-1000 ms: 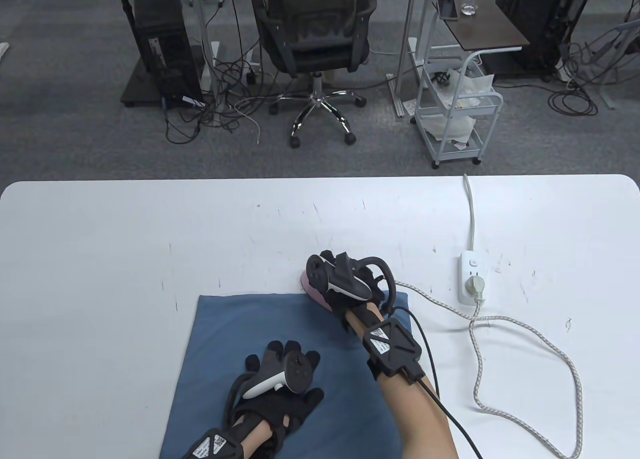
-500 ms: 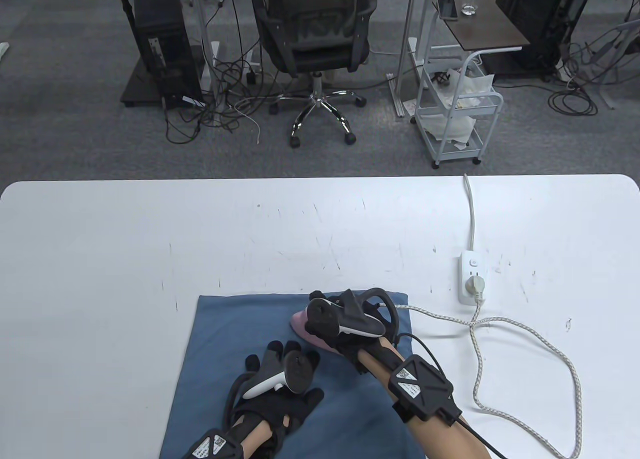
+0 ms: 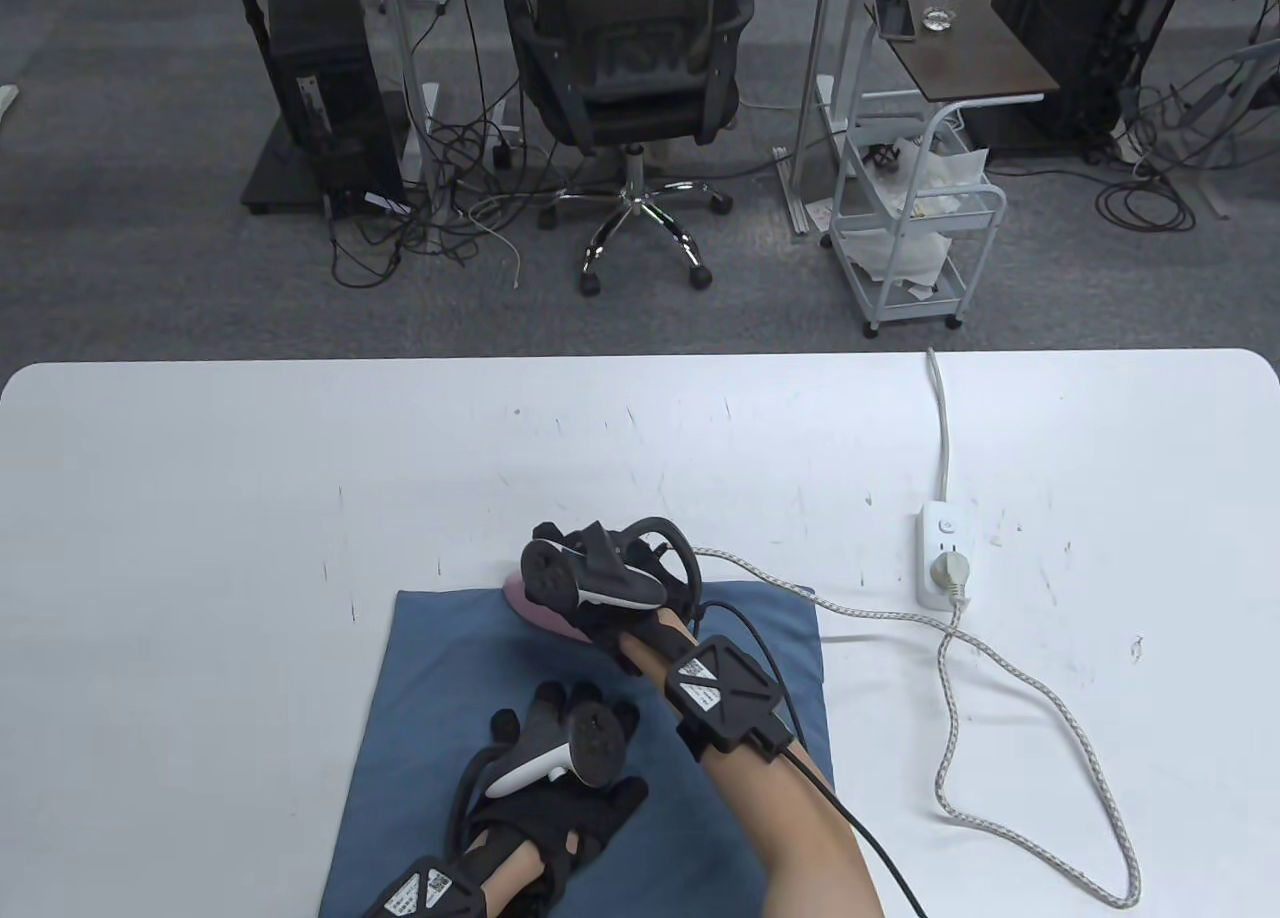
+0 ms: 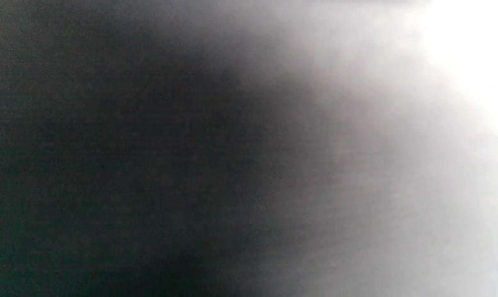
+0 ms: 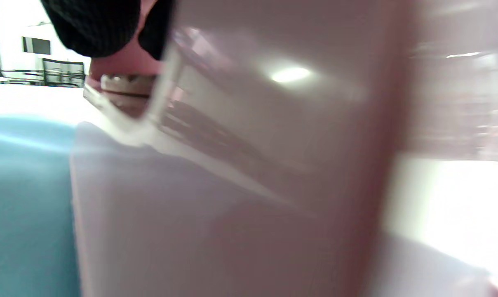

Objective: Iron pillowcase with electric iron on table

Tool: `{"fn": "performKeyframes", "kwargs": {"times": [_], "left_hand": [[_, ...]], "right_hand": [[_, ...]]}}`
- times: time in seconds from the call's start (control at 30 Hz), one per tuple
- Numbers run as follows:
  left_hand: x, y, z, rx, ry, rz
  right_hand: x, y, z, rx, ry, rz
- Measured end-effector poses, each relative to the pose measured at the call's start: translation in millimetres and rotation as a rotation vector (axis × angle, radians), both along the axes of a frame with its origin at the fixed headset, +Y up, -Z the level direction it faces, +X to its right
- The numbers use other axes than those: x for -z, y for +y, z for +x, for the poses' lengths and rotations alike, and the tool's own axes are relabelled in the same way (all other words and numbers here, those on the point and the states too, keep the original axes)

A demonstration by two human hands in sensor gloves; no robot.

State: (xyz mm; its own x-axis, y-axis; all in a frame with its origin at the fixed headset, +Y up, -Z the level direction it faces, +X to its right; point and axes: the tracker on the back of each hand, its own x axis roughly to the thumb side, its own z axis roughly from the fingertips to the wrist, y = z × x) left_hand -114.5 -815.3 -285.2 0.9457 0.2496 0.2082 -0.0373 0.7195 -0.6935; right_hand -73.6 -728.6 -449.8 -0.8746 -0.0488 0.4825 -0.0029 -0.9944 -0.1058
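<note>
A blue pillowcase (image 3: 430,678) lies flat on the white table (image 3: 200,478) near the front edge. My right hand (image 3: 610,598) grips the handle of a pink electric iron (image 3: 540,613) at the pillowcase's far edge, its tip at the cloth's border. The iron's pink-white body (image 5: 249,165) fills the right wrist view, with blue cloth (image 5: 26,198) at the left. My left hand (image 3: 560,768) rests flat with spread fingers on the pillowcase's near middle. The left wrist view is a dark blur and shows nothing clear.
The iron's braided cord (image 3: 1000,658) loops over the table's right side to a white power strip (image 3: 943,553), whose lead runs off the far edge. Beyond the table stand an office chair (image 3: 630,68) and a white trolley (image 3: 915,228).
My right hand drew the iron back toward me across the pillowcase, then pushed it away and to the left to the cloth's far edge. The left hand has not moved.
</note>
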Motion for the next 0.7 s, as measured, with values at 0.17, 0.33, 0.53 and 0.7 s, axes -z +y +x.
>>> {"fn": "performKeyframes", "kwargs": {"times": [0.17,0.33,0.53,0.7], "left_hand": [[0,0,0,0.000,-0.001,0.000],[0,0,0,0.000,-0.001,0.000],[0,0,0,0.000,-0.001,0.000],[0,0,0,0.000,-0.003,0.001]], "right_hand": [[17,3,-7,0.030,-0.025,-0.046],[-7,14,11,0.124,0.068,-0.059],[-45,14,35,0.003,0.152,-0.030],[-41,2,23,0.014,0.170,-0.056]]}}
